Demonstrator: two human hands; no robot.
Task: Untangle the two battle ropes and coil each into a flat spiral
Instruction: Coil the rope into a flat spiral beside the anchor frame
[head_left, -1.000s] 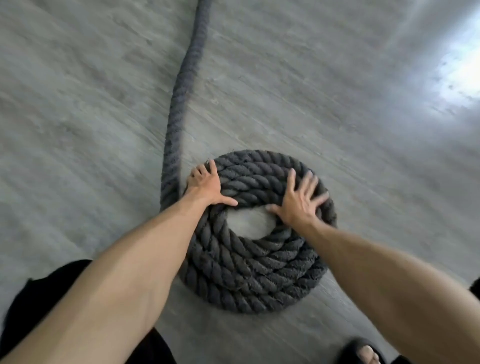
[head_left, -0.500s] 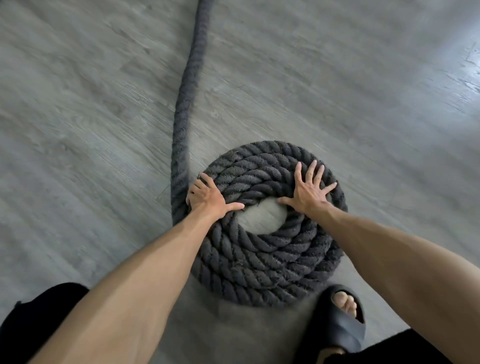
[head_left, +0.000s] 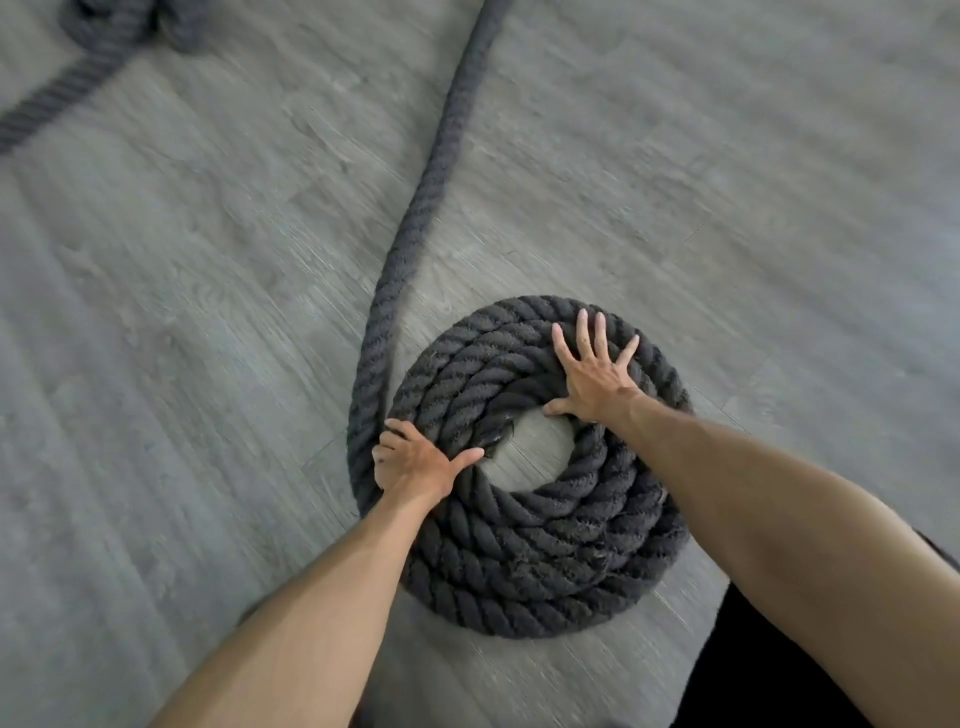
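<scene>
Five fingers (head_left: 584, 332) of my right hand (head_left: 592, 374) fan out flat on the coil (head_left: 545, 561), far side, likely pinning its turns level. My left hand (head_left: 415, 462) curls its fingers over the outermost turn at the left rim, thumb towards the centre, probably to snug it in. Both arms reach out nearly straight. The coil sits by the near edge of the floor (head_left: 156, 364), its loose tail (head_left: 431, 166) running to the far edge, a second rope (head_left: 93, 31) bunched in the far left corner.

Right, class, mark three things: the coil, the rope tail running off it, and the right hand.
coil (head_left: 545, 571), head view: its near windings
rope tail (head_left: 431, 171), head view: middle of the straight stretch
right hand (head_left: 592, 374), head view: back of the hand
</scene>
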